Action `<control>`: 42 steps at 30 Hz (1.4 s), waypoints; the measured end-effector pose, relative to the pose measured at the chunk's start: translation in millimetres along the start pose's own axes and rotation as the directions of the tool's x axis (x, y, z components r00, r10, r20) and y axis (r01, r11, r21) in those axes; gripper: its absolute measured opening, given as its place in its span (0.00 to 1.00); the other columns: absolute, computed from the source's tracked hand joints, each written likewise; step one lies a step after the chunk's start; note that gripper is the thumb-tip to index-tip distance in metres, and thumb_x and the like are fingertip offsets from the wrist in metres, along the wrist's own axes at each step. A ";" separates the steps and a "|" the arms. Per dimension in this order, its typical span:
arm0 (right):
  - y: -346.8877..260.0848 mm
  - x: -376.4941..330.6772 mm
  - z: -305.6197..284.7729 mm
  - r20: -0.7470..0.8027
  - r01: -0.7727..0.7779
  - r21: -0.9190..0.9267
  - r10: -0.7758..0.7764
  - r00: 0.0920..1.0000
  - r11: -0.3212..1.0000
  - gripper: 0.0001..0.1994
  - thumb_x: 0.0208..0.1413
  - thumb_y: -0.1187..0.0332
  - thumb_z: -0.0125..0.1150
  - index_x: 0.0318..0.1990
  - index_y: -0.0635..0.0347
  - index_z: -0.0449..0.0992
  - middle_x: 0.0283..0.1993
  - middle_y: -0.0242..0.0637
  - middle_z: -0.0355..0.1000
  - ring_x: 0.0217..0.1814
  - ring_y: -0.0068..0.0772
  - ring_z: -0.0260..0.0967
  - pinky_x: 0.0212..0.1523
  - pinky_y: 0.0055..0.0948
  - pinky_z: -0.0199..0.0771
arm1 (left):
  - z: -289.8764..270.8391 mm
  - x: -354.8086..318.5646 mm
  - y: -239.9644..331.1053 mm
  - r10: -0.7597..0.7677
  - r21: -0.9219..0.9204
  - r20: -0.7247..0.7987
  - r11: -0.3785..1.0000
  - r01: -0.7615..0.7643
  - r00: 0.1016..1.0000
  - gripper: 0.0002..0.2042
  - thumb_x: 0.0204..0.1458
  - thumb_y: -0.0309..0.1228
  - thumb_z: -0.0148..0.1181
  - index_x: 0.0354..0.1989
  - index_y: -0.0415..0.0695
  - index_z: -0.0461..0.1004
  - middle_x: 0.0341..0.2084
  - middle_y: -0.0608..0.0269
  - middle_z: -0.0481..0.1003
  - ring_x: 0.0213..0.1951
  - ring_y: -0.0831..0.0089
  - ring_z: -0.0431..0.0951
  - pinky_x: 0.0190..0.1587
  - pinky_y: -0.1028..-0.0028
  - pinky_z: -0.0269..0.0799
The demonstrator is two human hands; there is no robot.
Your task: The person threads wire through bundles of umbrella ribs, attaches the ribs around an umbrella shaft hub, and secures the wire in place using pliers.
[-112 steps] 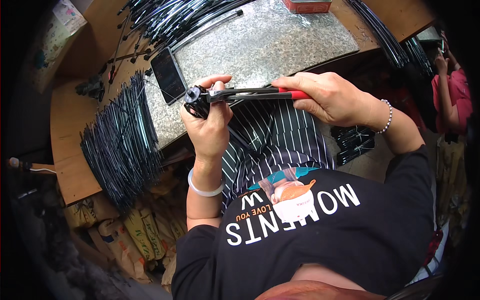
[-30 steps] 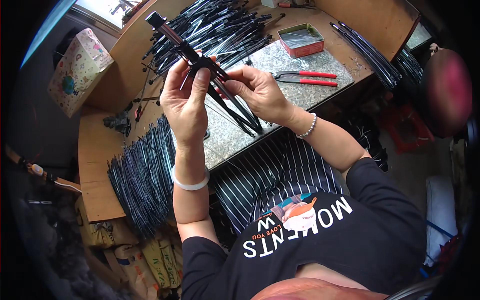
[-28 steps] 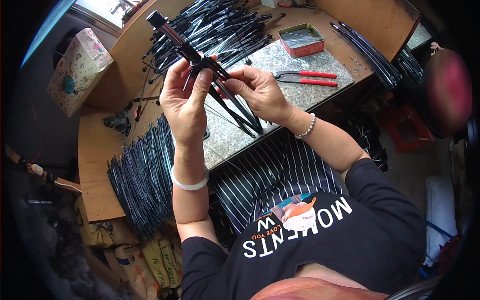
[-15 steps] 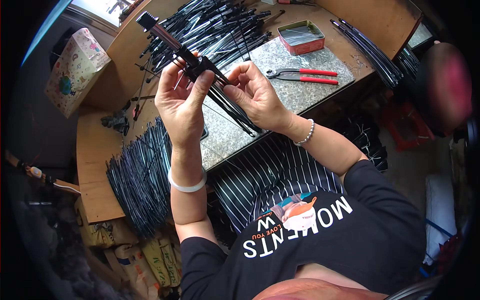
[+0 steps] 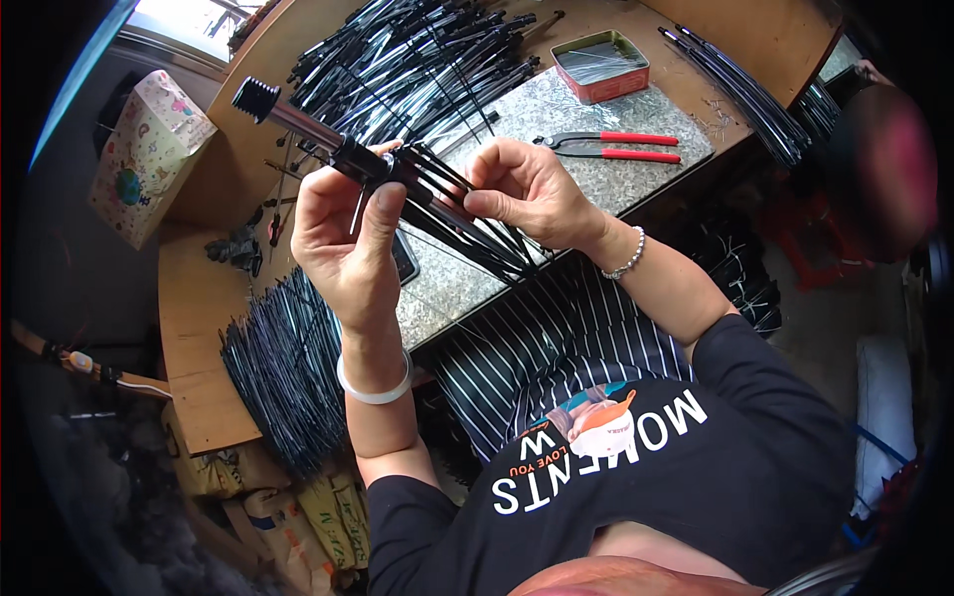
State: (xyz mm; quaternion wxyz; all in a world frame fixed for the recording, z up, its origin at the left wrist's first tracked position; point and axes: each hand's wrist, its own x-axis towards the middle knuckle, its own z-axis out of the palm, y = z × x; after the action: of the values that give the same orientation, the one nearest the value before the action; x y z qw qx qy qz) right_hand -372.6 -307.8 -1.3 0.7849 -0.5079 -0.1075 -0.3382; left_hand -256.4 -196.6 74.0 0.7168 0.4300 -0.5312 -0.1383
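Observation:
An umbrella frame (image 5: 303,127) slants across the space above the table, its ridged black end up to the left. My left hand (image 5: 348,243) is closed round its black collar, thumb in front. A thin pale wire (image 5: 358,211) hangs down beside that thumb. Black ribs (image 5: 487,248) fan down from the collar toward the table's near edge. My right hand (image 5: 532,199) pinches one or more of these ribs between thumb and fingers, just right of the collar; its fingertips partly hide them.
Pincers with red handles (image 5: 636,139) lie on the speckled board (image 5: 447,288), below a red tin (image 5: 608,87) of thin wires. A heap of frames (image 5: 397,74) lies behind. Dark rods (image 5: 288,368) are bunched at the left, and more rods (image 5: 740,94) lie far right.
The frame has tilted flatter, its ridged end moving left and down. My right hand has shifted slightly right and down, and the ribs are spread wider.

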 end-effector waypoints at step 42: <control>-3.4 -8.5 10.1 0.252 0.534 -0.641 -0.506 0.825 0.551 0.23 0.46 0.85 0.56 0.53 0.65 0.68 0.48 0.46 0.67 0.46 0.37 0.69 0.42 0.26 0.72 | 5.8 3.5 3.4 0.017 -0.120 0.140 0.993 0.000 0.990 0.13 0.46 0.17 0.59 0.35 0.40 0.60 0.34 0.39 0.74 0.38 0.57 0.78 0.41 0.66 0.75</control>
State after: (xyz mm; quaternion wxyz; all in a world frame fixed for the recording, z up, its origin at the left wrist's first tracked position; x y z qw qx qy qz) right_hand -379.4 -296.3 1.5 0.4011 -0.7124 -0.1343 -0.5599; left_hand -261.0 -199.6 79.2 0.7028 0.3730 -0.5729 -0.1968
